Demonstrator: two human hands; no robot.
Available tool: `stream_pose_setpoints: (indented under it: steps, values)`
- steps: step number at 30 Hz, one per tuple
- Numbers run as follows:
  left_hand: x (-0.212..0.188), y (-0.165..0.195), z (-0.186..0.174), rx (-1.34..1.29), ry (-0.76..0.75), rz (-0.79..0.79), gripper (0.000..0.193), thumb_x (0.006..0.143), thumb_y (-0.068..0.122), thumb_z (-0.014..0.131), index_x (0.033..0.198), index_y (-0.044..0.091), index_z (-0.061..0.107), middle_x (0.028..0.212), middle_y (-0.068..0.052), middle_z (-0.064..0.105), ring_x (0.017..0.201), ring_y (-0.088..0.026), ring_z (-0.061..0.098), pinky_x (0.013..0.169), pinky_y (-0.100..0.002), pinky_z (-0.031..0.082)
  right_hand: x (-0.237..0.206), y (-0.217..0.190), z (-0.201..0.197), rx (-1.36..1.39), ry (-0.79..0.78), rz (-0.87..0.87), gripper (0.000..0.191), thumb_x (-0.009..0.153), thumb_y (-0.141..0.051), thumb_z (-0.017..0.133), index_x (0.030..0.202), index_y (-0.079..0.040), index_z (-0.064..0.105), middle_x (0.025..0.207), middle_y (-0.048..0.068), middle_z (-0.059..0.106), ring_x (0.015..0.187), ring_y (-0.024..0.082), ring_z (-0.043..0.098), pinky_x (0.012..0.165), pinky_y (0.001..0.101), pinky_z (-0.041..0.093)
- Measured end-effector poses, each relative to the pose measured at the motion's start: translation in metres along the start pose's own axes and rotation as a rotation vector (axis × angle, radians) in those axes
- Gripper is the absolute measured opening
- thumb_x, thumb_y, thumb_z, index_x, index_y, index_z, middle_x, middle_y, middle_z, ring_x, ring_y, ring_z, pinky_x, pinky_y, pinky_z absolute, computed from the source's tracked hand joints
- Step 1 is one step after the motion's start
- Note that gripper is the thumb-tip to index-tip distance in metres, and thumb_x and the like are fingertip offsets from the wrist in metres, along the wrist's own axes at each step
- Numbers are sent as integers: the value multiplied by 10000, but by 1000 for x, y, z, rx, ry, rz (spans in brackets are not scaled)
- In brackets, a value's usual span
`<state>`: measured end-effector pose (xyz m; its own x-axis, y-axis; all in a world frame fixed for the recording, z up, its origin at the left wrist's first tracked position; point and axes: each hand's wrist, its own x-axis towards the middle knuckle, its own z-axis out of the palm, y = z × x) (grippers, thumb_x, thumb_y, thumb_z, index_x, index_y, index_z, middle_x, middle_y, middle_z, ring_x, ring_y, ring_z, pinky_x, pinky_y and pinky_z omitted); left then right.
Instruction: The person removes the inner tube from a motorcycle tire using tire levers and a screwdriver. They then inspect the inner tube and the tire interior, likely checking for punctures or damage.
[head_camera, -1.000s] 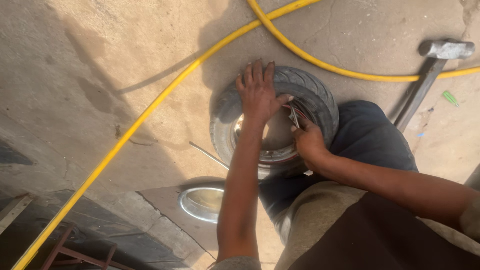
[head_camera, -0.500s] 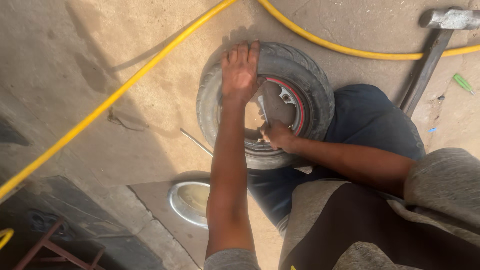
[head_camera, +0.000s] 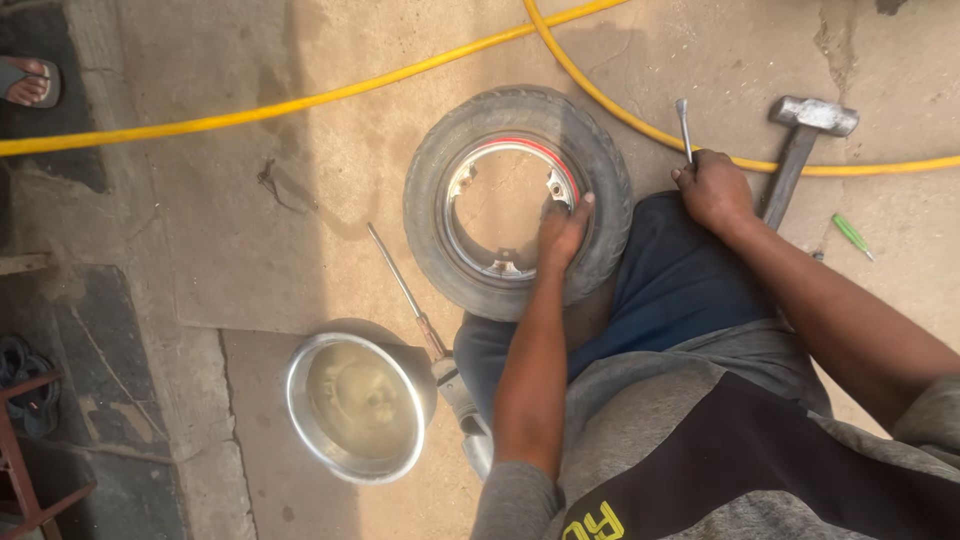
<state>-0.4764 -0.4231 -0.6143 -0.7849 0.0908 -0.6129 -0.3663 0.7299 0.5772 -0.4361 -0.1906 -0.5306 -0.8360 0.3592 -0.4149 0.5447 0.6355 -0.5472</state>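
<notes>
Left hand (head_camera: 563, 228) of mine presses flat, fingers together, on the small black rubber tyre with its steel rim (head_camera: 517, 200), lying on concrete against my knee. Right hand (head_camera: 714, 188) clamps a thin metal lever (head_camera: 683, 125). Stiff, heavy; grip the rim edge.

Single head-worn view, looking steeply down from above the tyre (head_camera: 517, 200) lying on the concrete floor (head_camera: 250, 220). Close range; wearer's knee just below tyre, yellow hose (head_camera: 300, 100) beyond it.
</notes>
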Motion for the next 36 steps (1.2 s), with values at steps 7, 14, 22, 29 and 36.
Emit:
stream_pose_setpoints:
  steps: [7,14,22,29,36]
  values:
    - [-59,16,-68,-179,-78,149,958,849,768,555,1247,-94,679,1227,-275,698,1201,-368,658,1036,-426,458,-30,-39,39,698,-105,-197,704,986,-527,591,1466,-17,524,1458,202,580,1382,357,537,1194,479,376]
    - [-97,36,-87,-451,39,179,816,977,682,492,1344,-41,583,1332,-204,619,1276,-335,567,1094,-423,389,-40,-62,67,1732,-836,159,669,1013,-581,412,1453,-94,542,1329,153,655,1182,304,628,1025,475,521]
    - [-50,25,-45,204,565,362,575,933,482,596,1266,15,626,1269,-229,650,1194,-407,576,1050,-520,386,4,-42,75,1617,-844,100,583,1046,-491,435,1444,-84,560,1241,172,686,1060,289,680,938,432,571]
    - [-43,15,-55,291,205,208,466,958,387,615,1322,96,638,1349,-156,648,1311,-340,550,1198,-539,281,13,-41,81,1573,-831,147,539,1056,-428,468,1438,-60,561,1233,152,687,1046,255,687,913,397,581]
    - [-22,-33,-79,305,355,511,538,943,423,618,1313,32,627,1275,-216,673,1186,-392,610,1067,-474,406,4,-44,92,1537,-848,190,497,1066,-366,501,1433,-37,562,1225,131,688,1032,222,694,889,363,591]
